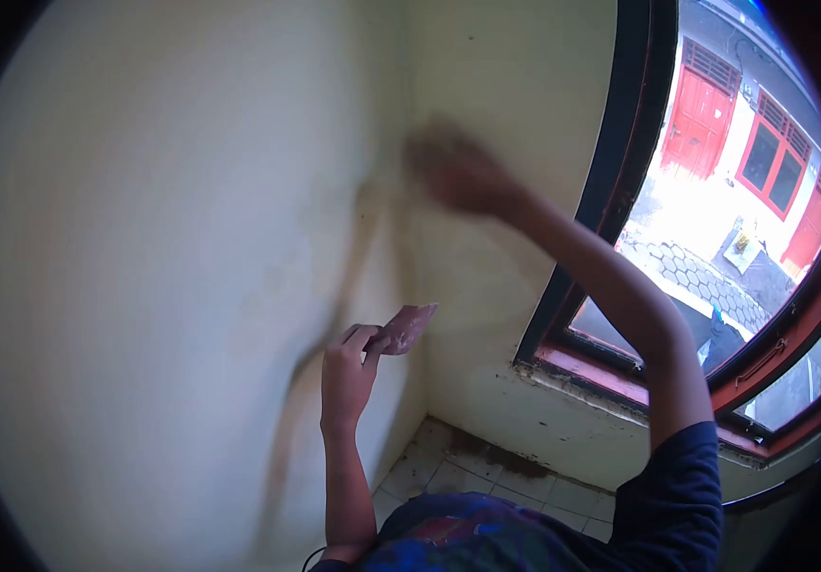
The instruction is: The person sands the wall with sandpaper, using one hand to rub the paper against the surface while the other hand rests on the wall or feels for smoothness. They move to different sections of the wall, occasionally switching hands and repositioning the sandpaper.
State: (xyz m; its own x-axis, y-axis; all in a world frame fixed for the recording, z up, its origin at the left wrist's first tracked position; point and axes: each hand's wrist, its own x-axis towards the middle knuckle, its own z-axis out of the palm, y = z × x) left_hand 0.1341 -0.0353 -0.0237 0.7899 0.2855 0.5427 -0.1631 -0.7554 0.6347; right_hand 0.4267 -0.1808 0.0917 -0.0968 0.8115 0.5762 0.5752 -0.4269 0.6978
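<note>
Between the thumb and fingers of my left hand [353, 357] is a reddish-brown, flat piece of sandpaper [409, 330] with pale dusty marks on it. This hand is raised in front of the pale left wall [163, 286], close to the corner. My right hand [453, 170] is up higher, by the corner where the two walls meet. Motion smears it, so its fingers and anything in them cannot be made out. Whether it touches the wall cannot be told.
A dark-framed window [625, 143] stands open on the right, with a reddish sill [592, 374] and chipped plaster below. Below lies a tiled floor [468, 481] with a brown stain along the wall. Outside are red doors [699, 122] and paving.
</note>
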